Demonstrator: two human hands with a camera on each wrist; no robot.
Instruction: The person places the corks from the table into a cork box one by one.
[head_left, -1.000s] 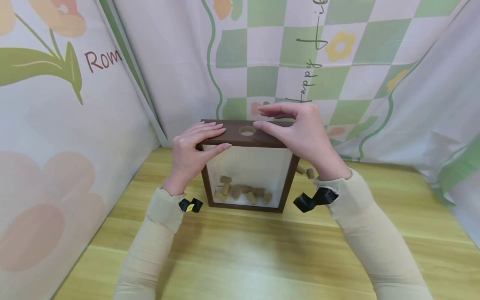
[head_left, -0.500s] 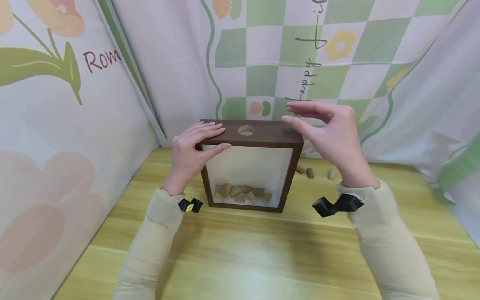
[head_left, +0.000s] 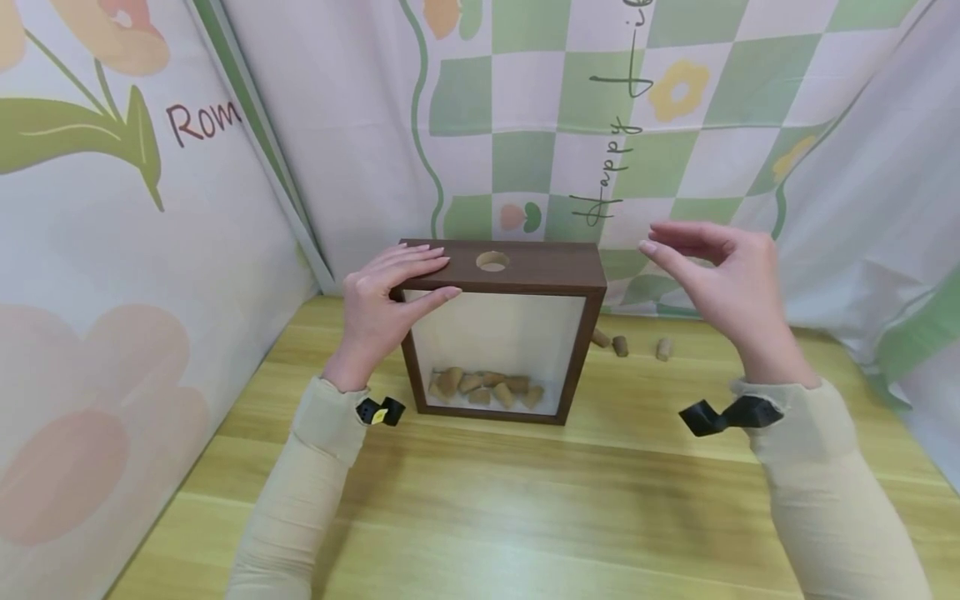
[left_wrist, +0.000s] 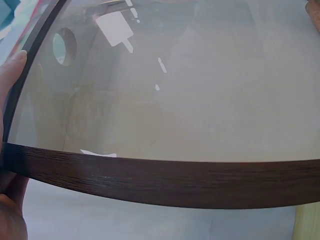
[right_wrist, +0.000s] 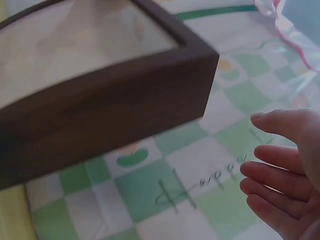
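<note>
A dark brown wooden shadow box [head_left: 525, 265] with a clear front stands upright on the table, a round hole [head_left: 492, 262] in its top. Several corks [head_left: 480, 387] lie at the bottom inside it. My left hand [head_left: 386, 300] grips the box's top left corner, fingers over the top and thumb along the front edge; the thumb [left_wrist: 14, 70] shows on the frame in the left wrist view. To the right of the box, my right hand [head_left: 723, 279] is in the air, holding nothing, its fingers loosely bent. In the right wrist view the right hand [right_wrist: 287, 170] is apart from the box corner.
Behind the box on the right, loose corks [head_left: 620, 346] lie on the wooden table [head_left: 480, 517], one cork [head_left: 663, 349] farther right. A patterned curtain [head_left: 525, 167] hangs close behind, and a printed panel [head_left: 90, 292] rises along the left side.
My right hand has moved right, away from the hole and off the box. A cork inside has dropped onto the pile. The left hand stays on the corner.
</note>
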